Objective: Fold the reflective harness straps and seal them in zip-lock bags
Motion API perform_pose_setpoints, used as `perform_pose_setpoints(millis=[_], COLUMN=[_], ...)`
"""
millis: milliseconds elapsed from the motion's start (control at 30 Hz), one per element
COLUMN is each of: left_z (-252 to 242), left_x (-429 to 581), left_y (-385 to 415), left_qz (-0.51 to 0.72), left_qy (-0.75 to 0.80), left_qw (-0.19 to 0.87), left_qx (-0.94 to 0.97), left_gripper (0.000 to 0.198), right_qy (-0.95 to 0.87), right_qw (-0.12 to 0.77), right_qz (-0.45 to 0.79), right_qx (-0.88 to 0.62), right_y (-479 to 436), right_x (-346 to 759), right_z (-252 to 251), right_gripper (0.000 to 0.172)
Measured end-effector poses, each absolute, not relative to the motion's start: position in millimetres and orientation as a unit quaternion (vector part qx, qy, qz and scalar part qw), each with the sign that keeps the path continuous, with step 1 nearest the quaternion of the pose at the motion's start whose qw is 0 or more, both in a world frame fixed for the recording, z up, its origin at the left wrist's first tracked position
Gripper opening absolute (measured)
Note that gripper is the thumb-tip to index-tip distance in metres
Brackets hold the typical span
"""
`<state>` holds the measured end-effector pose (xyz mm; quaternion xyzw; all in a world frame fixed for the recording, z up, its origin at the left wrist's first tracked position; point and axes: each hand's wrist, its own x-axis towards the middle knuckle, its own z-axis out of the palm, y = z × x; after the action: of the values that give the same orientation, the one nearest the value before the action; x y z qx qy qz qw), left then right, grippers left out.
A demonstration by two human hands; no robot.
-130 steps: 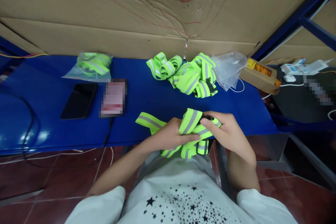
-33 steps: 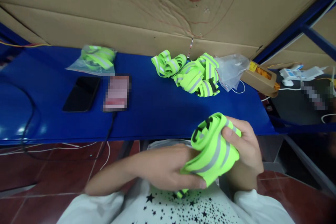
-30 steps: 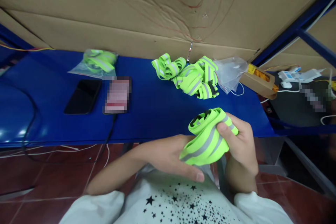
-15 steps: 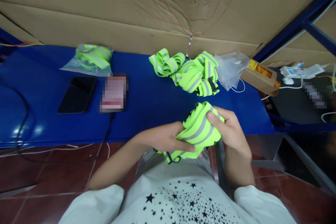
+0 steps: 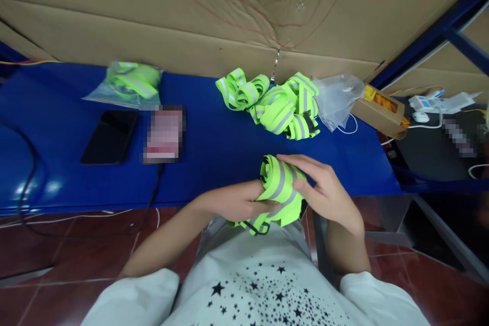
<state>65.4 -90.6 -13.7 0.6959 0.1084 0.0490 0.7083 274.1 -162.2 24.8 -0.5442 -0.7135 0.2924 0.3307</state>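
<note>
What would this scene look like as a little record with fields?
Left hand: gripping a rolled lime-green reflective strap
Right hand: against that strap; whether it grips is unclear
Black buckle: below the left hand's fingers
Far side: pile of reflective straps beside a clear plastic bag
Left side: black smartphone in front of a strap-filled bag
Worktop: blue tabletop

Glare at left on blue tabletop (image 5: 208, 150); lower right dim, blurry

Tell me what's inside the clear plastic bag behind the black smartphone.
Through the clear plastic bag, bunched loops of neon yellow-green strap with a gray reflective stripe show. The upper loops cover whatever lies beneath them, so that cannot be seen.
</note>
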Motion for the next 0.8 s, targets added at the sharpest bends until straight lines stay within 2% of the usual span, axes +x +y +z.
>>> perform_pose_setpoints(millis=[67,133,267,467,633,800], left_z=[-13.5,-13.6,-14.7,-17.5,-16.5,-19.0], left_x=[67.2,69.0,70.6,70.6,73.2,79.1], left_y=[-93.0,-94.2,-93.5,-94.3,-97.8,-103.6], left_qz=[0.071,0.077,0.078,0.031,0.02,0.029], left_qy=[0.118,0.131,0.164,0.121,0.19,0.22], left_qw=[0.699,0.702,0.729,0.752,0.835,0.879], left_qx=[0.701,0.696,0.661,0.647,0.515,0.423], left_gripper=[0.03,0.026,0.021,0.032,0.03,0.037], right_qy=[-0.741,-0.745,-0.736,-0.76,-0.73,-0.719], right_qw=[0.281,0.26,0.268,0.223,0.264,0.288], right_qz=[0.294,0.285,0.272,0.318,0.299,0.265], right_qx=[-0.535,-0.544,-0.559,-0.521,-0.555,-0.574], right_y=[-163.8,-163.8,-161.9,-160.9,-162.7,-164.2], right_x=[271.1,266.8,262.7,268.5,268.8,268.2], right_z=[24.3,21.7,16.2,14.2,13.7,14.5], right_gripper=[0.066,0.078,0.07,0.08,0.06,0.054])
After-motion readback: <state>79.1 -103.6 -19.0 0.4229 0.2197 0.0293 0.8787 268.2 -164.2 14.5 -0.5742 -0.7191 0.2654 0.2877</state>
